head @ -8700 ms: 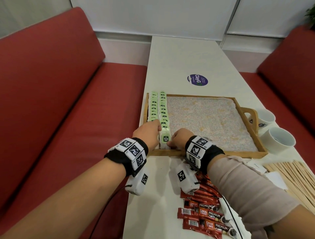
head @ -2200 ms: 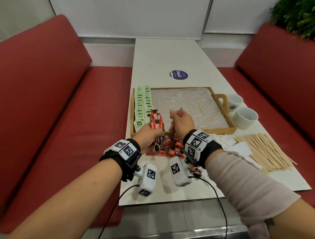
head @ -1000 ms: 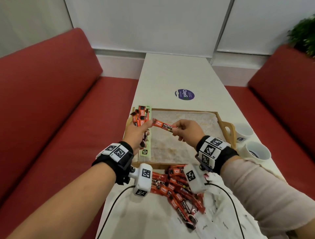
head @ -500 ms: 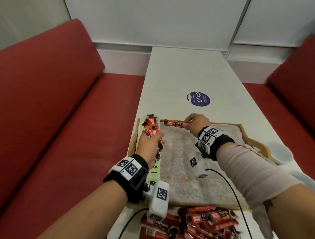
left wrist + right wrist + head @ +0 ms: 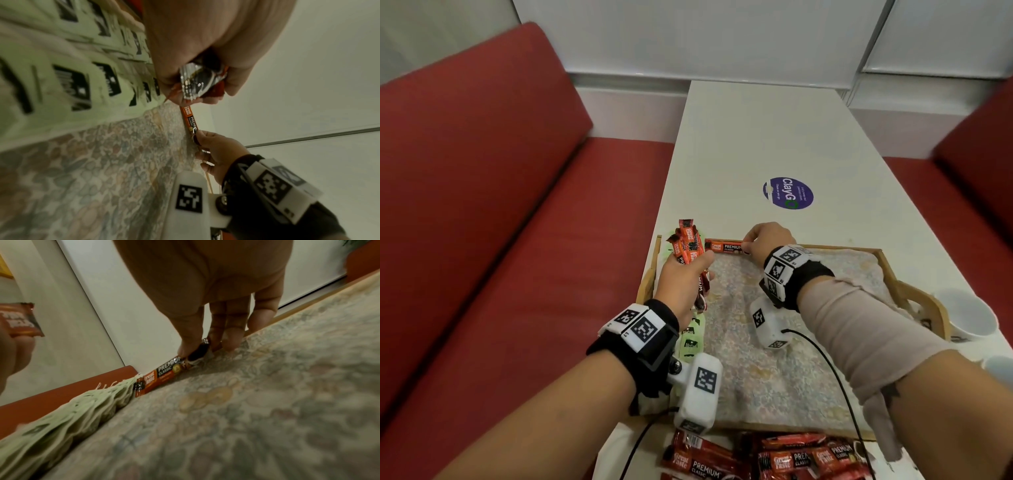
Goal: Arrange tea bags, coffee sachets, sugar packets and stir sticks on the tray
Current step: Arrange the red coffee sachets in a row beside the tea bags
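Sachet, slim orange-brown foil coffee stick [image 5: 723, 246], lies at wooden tray [image 5: 914, 297] 12 o'clock rim; right hand [image 5: 767, 240] fingers [image 5: 190, 339] pinch its end. Light, limp, slippery: grip crimped end. Left hand [image 5: 683, 281] clutches sachet bundle [image 5: 688, 241].

"ClayGO" is read in white and green on the round purple sticker [image 5: 788, 193] on the far part of the white table; its smaller lines are too small to be read. "Great Taste PREMIUM CLASSIC" is printed on the red stick-shaped coffee sachet [image 5: 724, 246] laid along the far rim of the tray, and again on the red sachets [image 5: 804, 457] piled at the near edge. The dark print on the pale green tea bags [image 5: 691, 337] cannot be made out.
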The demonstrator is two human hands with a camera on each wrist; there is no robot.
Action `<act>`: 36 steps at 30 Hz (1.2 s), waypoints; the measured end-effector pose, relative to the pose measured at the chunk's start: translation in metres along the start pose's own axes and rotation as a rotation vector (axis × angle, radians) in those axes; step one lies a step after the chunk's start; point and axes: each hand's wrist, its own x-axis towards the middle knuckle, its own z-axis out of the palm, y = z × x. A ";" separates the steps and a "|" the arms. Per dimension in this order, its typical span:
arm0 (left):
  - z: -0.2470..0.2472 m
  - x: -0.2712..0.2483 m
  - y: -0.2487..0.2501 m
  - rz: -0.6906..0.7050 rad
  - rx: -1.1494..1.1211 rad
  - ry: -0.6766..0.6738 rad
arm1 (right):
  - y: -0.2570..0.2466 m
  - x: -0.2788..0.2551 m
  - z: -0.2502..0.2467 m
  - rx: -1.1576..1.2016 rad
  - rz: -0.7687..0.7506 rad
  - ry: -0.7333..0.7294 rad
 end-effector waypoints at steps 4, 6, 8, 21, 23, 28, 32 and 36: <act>-0.002 0.001 0.000 0.005 0.010 0.002 | -0.003 0.001 0.001 -0.049 -0.029 0.010; -0.002 0.002 0.000 0.013 0.014 0.003 | -0.005 0.001 0.002 -0.067 -0.033 0.013; -0.003 0.003 0.000 0.015 0.014 -0.002 | -0.005 0.002 0.004 -0.072 -0.035 0.013; -0.007 0.002 0.004 -0.039 -0.099 -0.063 | -0.002 -0.008 0.004 0.012 -0.041 0.129; -0.008 0.001 0.005 -0.029 -0.086 -0.066 | -0.004 -0.016 0.002 0.098 -0.098 0.148; -0.008 -0.004 0.005 0.017 -0.039 -0.046 | -0.011 -0.052 -0.003 0.334 -0.321 -0.141; -0.008 -0.005 0.006 0.045 -0.060 -0.048 | -0.016 -0.072 -0.003 0.445 -0.358 -0.329; -0.008 -0.005 0.006 0.058 -0.080 -0.060 | -0.015 -0.072 0.005 0.583 -0.298 -0.332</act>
